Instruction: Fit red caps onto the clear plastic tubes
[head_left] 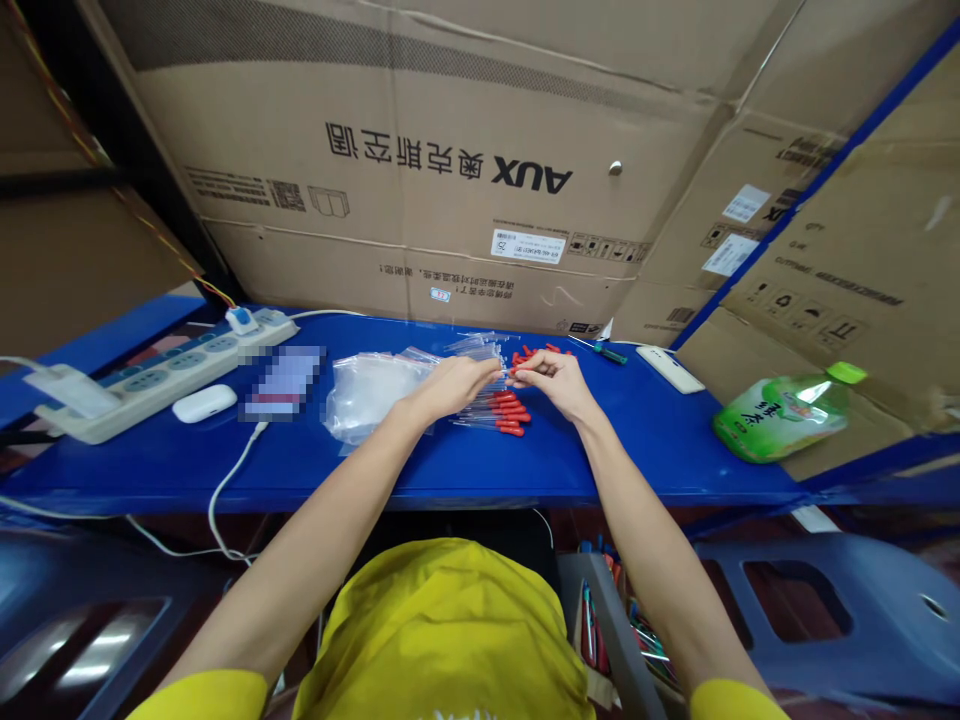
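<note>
My left hand (pixel 466 382) is closed in a pinch on what looks like a thin clear dropper tube, mostly hidden by the fingers. Just to its right, my right hand (pixel 556 380) pinches a small red rubber bulb (pixel 514 371), and the two sets of fingertips nearly meet. Behind the left hand lies a bunch of clear tubes (pixel 474 343). Loose red bulbs (pixel 551 349) are heaped behind the right hand. Below the hands, several droppers (pixel 510 414) with red bulbs on their ends lie in a row, tips to the left. Clear plastic bags (pixel 358 392) lie beside my left wrist.
Further left on the blue table (pixel 660 450) are a blurred phone (pixel 283 382), a white case (pixel 204 403) and a power strip (pixel 180 368). At right lie a screwdriver (pixel 609 353), a white rectangular object (pixel 670 369) and a green bottle (pixel 780 415). Cardboard (pixel 420 90) walls the back.
</note>
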